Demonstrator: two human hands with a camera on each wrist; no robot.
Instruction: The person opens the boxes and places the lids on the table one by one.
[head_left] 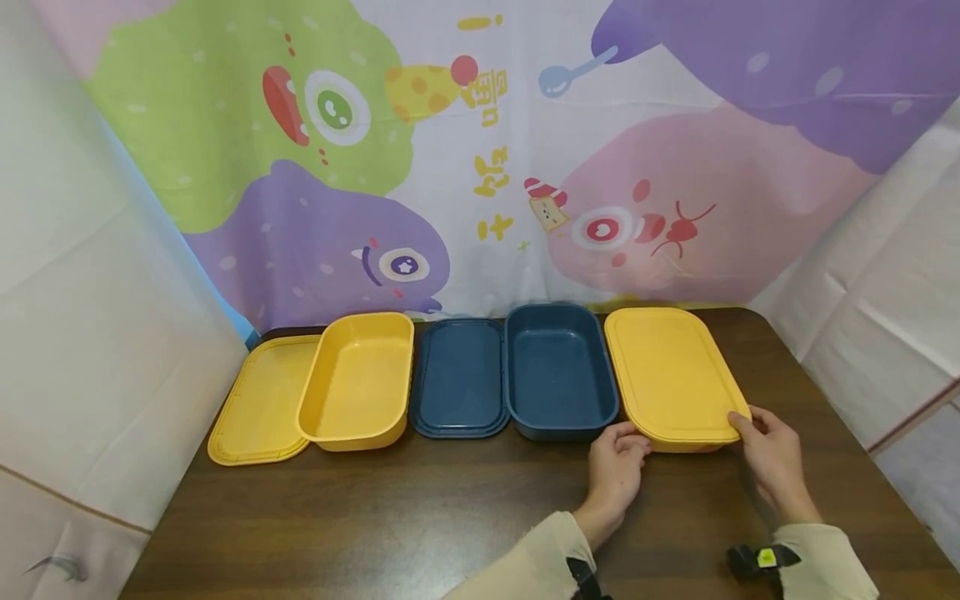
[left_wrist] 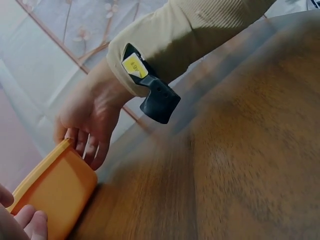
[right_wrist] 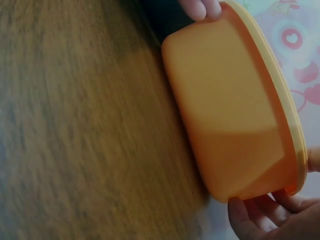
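Note:
At the right end of the row stands a yellow food container with a yellow lid lying over its top. My left hand is at its front left corner, fingers curled against the rim. At the front right corner my right hand grips the container, thumb on the lid's edge and fingers below the rim along the side. In the left wrist view, the right hand reaches round the far corner. The container's back side is hidden under the lid.
Leftward along the table's back edge stand an open blue container, a blue lid, an open yellow container and another yellow lid. The blue container sits right beside the lidded one. Behind hangs a cartoon-printed curtain over the brown table.

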